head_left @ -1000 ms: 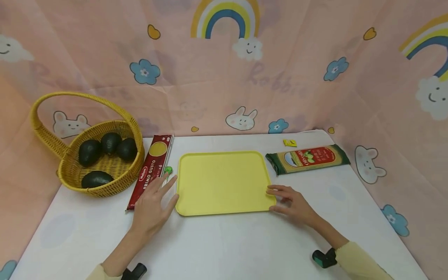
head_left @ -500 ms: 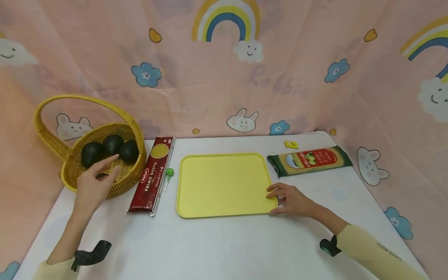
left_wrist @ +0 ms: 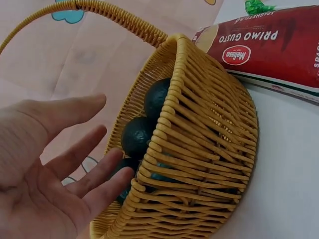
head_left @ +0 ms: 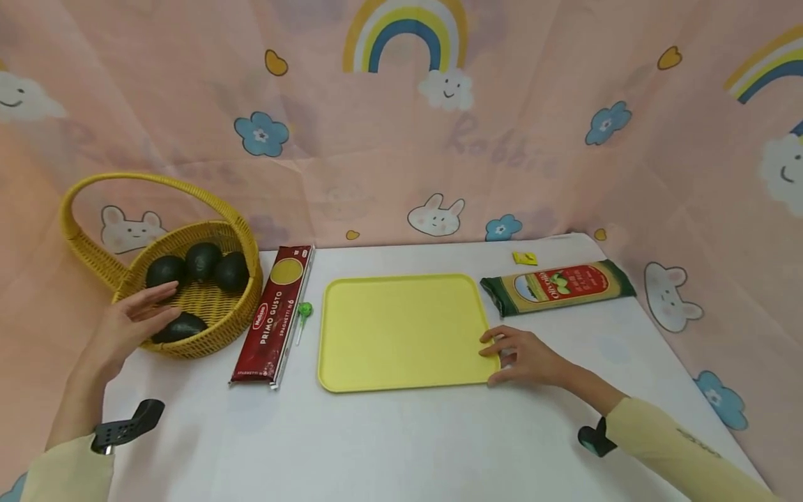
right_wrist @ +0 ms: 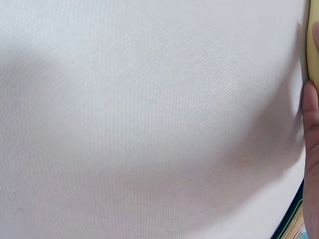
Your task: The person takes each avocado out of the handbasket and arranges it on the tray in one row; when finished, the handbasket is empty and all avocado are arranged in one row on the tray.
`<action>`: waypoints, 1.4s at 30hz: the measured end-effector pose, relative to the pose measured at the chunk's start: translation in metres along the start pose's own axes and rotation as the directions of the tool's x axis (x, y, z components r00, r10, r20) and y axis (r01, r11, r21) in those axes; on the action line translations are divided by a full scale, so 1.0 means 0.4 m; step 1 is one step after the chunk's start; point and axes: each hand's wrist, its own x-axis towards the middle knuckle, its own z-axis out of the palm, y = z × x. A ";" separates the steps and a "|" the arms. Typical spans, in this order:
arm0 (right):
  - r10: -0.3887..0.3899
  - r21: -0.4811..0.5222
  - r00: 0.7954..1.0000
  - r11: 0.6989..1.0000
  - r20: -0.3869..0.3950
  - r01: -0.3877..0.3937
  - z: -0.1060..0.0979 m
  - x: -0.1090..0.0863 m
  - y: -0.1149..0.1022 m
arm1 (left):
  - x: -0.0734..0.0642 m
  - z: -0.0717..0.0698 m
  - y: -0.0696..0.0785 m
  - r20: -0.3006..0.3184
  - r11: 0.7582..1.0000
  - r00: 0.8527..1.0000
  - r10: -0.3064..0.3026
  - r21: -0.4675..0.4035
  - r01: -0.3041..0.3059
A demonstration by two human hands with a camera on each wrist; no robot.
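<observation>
My left hand hovers at the left rim of a yellow wicker basket, fingers extended over it. Inside lie several dark avocados; one avocado sits near the front, close to the fingertips. In the left wrist view the fingers are spread, with the fingertips near the basket's mouth and nothing held. My right hand holds the near right corner of a yellow tray, fingers bent over the rim and thumb at the edge. In the right wrist view only part of that hand shows against the tray's side.
A red spaghetti pack and a green lollipop lie between basket and tray. To the tray's right is a green and gold packet, with a small yellow sachet behind it. A printed pink cloth backs the white table.
My left hand has left the tray's left side, crossed the spaghetti pack and swung left to the basket's rim. The right hand has stayed at the tray's right corner.
</observation>
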 end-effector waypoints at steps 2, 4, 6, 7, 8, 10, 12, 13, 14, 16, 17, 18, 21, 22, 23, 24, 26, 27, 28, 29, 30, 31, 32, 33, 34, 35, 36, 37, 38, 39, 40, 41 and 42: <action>0.009 0.002 1.000 1.000 0.000 -0.009 -0.001 0.002 -0.002 | 0.007 -0.003 -0.003 0.023 1.000 1.000 0.015 -0.002 -0.015; 0.013 -0.005 1.000 1.000 0.003 -0.013 0.000 0.004 -0.001 | 0.019 -0.009 -0.007 0.057 0.999 0.998 0.039 0.003 -0.039; 0.014 0.003 1.000 1.000 0.007 -0.014 0.001 0.005 -0.001 | 0.032 -0.017 -0.009 0.092 0.999 0.995 0.043 0.014 -0.045; 0.012 0.002 1.000 1.000 0.008 -0.012 0.001 0.004 -0.001 | 0.039 -0.020 -0.009 0.106 0.998 0.994 0.040 0.038 -0.044; 0.014 0.003 1.000 1.000 0.008 -0.014 0.001 0.004 0.000 | 0.047 -0.023 -0.010 0.119 0.997 0.992 0.038 0.056 -0.045; 0.024 0.006 1.000 1.000 0.010 -0.024 0.000 0.001 0.000 | 0.063 -0.026 -0.007 0.139 0.996 0.990 0.024 0.083 -0.036; 0.028 0.009 1.000 1.000 0.009 -0.028 0.000 -0.002 -0.001 | 0.080 -0.024 -0.003 0.156 0.995 0.988 0.017 0.093 -0.032; 0.032 0.009 0.999 0.999 0.005 -0.032 0.000 -0.003 0.000 | 0.088 -0.022 -0.002 0.161 0.995 0.987 0.016 0.093 -0.031; 0.034 0.014 0.999 0.999 0.003 -0.034 0.000 -0.003 0.000 | 0.096 -0.020 0.000 0.166 0.996 0.986 0.013 0.089 -0.029; 0.033 0.020 0.999 0.999 0.000 -0.033 0.000 -0.004 0.002 | 0.113 -0.016 0.003 0.173 0.996 0.985 0.007 0.089 -0.022; 0.032 0.023 0.999 0.999 0.000 -0.032 0.000 -0.005 0.002 | 0.121 -0.013 0.006 0.174 0.996 0.985 0.001 0.092 -0.017; 0.032 0.029 0.999 0.999 0.000 -0.032 0.001 -0.005 0.003 | 0.131 -0.011 0.008 0.177 0.995 0.984 -0.007 0.098 -0.011; 0.026 0.033 1.000 0.999 -0.005 -0.026 0.004 -0.006 0.006 | 0.161 0.001 0.020 0.178 0.991 0.983 -0.036 0.132 0.012; 0.025 0.035 1.000 0.999 -0.006 -0.025 0.005 -0.006 0.007 | 0.170 0.005 0.023 0.183 0.990 0.982 -0.048 0.140 0.022; 0.024 0.036 1.000 0.999 -0.007 -0.023 0.007 -0.006 0.008 | 0.178 0.008 0.027 0.191 0.989 0.980 -0.061 0.147 0.033; 0.018 0.037 1.000 0.999 -0.007 -0.018 0.008 -0.006 0.009 | 0.184 0.011 0.029 0.200 0.987 0.977 -0.068 0.156 0.037; 0.017 0.040 1.000 0.999 -0.008 -0.017 0.011 -0.005 0.008 | 0.188 0.010 0.032 0.226 0.986 0.971 -0.083 0.162 0.046; 0.020 0.038 1.000 0.999 -0.009 -0.019 0.012 -0.004 0.008 | 0.185 0.006 0.032 0.236 0.984 0.968 -0.088 0.171 0.047; 0.025 0.033 1.000 0.999 -0.007 -0.024 0.013 -0.003 0.007 | 0.182 0.001 0.030 0.249 0.984 0.964 -0.089 0.172 0.046; 0.028 0.028 1.000 0.999 -0.009 -0.028 0.013 -0.002 0.006 | 0.176 -0.006 0.027 0.258 0.985 0.962 -0.088 0.166 0.046; 0.034 0.025 0.999 0.999 -0.011 -0.033 0.014 -0.001 0.005 | 0.169 -0.014 0.023 0.265 0.986 0.961 -0.085 0.158 0.044; 0.042 0.026 0.999 0.999 -0.012 -0.042 0.013 0.000 0.004 | 0.161 -0.024 0.018 0.271 0.988 0.959 -0.086 0.145 0.048; 0.044 0.024 0.999 0.999 -0.013 -0.043 0.013 0.001 0.004 | 0.152 -0.034 0.014 0.273 0.989 0.958 -0.087 0.141 0.049; 0.046 0.022 0.999 0.999 -0.014 -0.046 0.013 0.002 0.003 | 0.144 -0.044 0.008 0.276 0.990 0.957 -0.087 0.132 0.052; 0.049 0.025 0.999 0.998 -0.014 -0.049 0.012 0.003 0.002 | 0.137 -0.054 0.003 0.279 0.989 0.955 -0.103 0.128 0.069; 0.044 0.024 0.999 0.999 -0.015 -0.043 0.011 0.003 0.002 | 0.130 -0.063 -0.001 0.281 0.988 0.952 -0.121 0.130 0.087; 0.042 0.028 0.999 0.999 -0.016 -0.042 0.011 0.003 0.002 | 0.123 -0.070 -0.004 0.284 0.985 0.949 -0.136 0.138 0.100; 0.039 0.031 0.999 0.999 -0.017 -0.038 0.011 0.003 0.001 | 0.119 -0.077 -0.007 0.287 0.982 0.946 -0.153 0.148 0.114; 0.036 0.029 0.999 0.999 -0.019 -0.035 0.011 0.002 0.001 | 0.115 -0.081 -0.009 0.291 0.980 0.942 -0.169 0.152 0.129; 0.033 0.026 0.999 0.999 -0.021 -0.033 0.010 0.002 0.001 | 0.114 -0.083 -0.011 0.295 0.977 0.938 -0.183 0.157 0.141; 0.026 0.022 0.999 0.999 -0.022 -0.026 0.011 0.001 0.001 | 0.113 -0.085 -0.012 0.302 0.976 0.933 -0.194 0.156 0.153; 0.025 0.022 0.999 0.999 -0.023 -0.024 0.012 0.001 0.001 | 0.112 -0.085 -0.013 0.311 0.977 0.930 -0.193 0.151 0.152; 0.028 0.025 0.999 0.999 -0.022 -0.027 0.013 0.001 0.000 | 0.112 -0.085 -0.015 0.322 0.978 0.927 -0.190 0.146 0.149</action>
